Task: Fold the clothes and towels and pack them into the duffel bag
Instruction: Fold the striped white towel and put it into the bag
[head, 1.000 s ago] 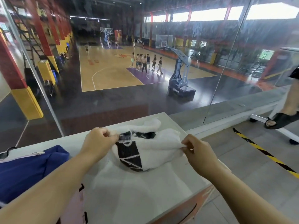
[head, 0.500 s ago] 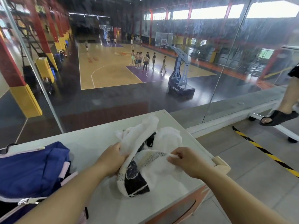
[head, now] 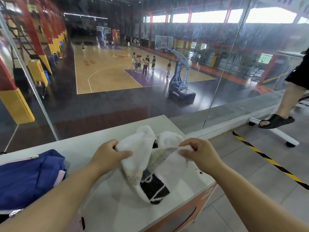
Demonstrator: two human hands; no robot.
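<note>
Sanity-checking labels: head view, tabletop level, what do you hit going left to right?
blue duffel bag → left hand → towel → right hand → yellow-black floor tape

An indoor sports hall: glass wall overlooking a basketball court, hoop stand, players.

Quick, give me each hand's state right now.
Left hand: gripping the white towel.
Right hand: pinching the same towel's edge.
</note>
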